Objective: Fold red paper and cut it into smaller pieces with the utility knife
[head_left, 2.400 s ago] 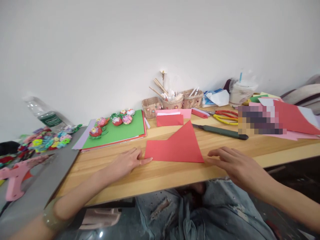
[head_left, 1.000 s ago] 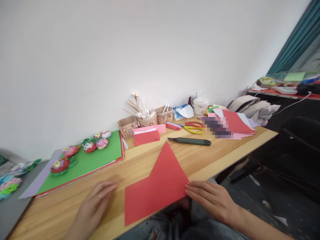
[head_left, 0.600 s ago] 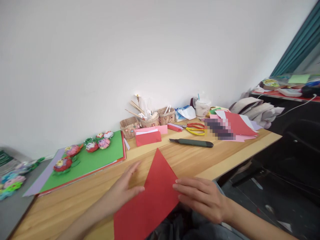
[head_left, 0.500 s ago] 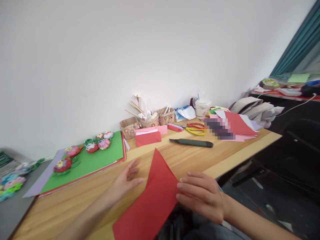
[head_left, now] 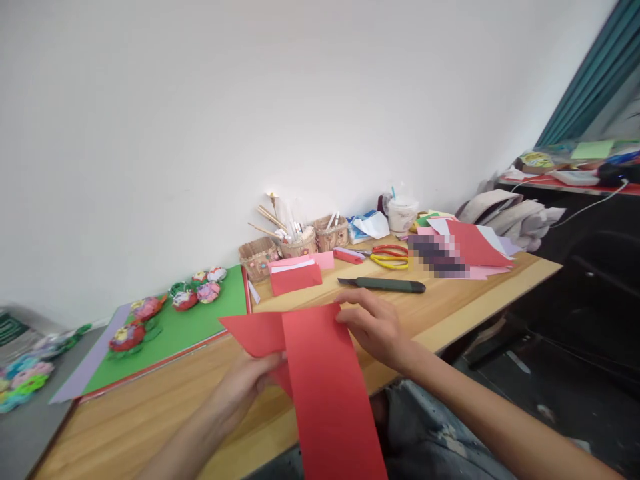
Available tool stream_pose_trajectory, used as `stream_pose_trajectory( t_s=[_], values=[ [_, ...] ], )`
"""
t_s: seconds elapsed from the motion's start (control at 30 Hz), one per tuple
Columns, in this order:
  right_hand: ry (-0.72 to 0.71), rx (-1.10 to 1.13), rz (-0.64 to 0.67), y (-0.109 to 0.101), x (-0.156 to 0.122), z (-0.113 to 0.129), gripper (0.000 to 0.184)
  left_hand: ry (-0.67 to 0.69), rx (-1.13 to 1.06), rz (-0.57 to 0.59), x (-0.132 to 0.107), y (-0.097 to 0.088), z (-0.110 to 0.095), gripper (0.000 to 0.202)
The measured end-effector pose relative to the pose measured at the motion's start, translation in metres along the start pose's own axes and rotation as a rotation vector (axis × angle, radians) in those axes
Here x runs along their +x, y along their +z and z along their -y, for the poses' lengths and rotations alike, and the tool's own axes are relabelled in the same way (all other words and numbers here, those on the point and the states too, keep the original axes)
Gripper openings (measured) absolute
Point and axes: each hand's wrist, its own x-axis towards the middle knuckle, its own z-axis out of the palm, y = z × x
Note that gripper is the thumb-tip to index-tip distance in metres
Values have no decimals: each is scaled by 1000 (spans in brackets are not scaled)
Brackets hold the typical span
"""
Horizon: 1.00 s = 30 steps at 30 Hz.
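Note:
A sheet of red paper [head_left: 327, 387], folded so that a pointed flap sticks out to the left, is held above the near edge of the wooden table. My left hand [head_left: 245, 383] grips it at the flap, the thumb near the fold and the other fingers partly hidden behind the paper. At the sheet's upper right corner, my right hand [head_left: 373, 327] pinches the edge between thumb and fingers. Just beyond the paper lies a dark green utility knife [head_left: 383, 285], its blade pointing left. A folded red paper piece [head_left: 297, 279] sits behind the sheet.
Along the wall stand small woven baskets [head_left: 257, 259] with sticks and white rolls, and a lidded cup [head_left: 403, 217]. Pliers with red and yellow handles [head_left: 390, 260] lie near stacked coloured papers [head_left: 475, 243]. Crocheted flowers [head_left: 185, 297] rest on green sheets [head_left: 200, 327] at left.
The red paper has turned, so its point now faces left instead of up. My left hand, free before, has taken hold of it. My right hand has moved up to the top corner.

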Motion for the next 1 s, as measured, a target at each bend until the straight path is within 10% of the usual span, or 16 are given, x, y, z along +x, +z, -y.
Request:
stream_pose_trajectory(
  t_s=[0.2,0.4,0.67,0.87,1.0],
  values=[
    [280,-215,210,-17,-26,-52,27,56,-54,-314,8,-18,1,46],
    [380,-376,413,-34,-56,-99,40,167,-76,-301,12,-29,2,41],
    [325,-432,574,-22,-59,-107,38,669,791,-854,-4,-65,-5,84],
    [241,-441,630,-28,-54,-96,37,682,1277,235,-8,-31,-2,35],
    [235,-446,646,-51,-56,-70,44,517,1501,345,20,-3,10,51]
  ],
)
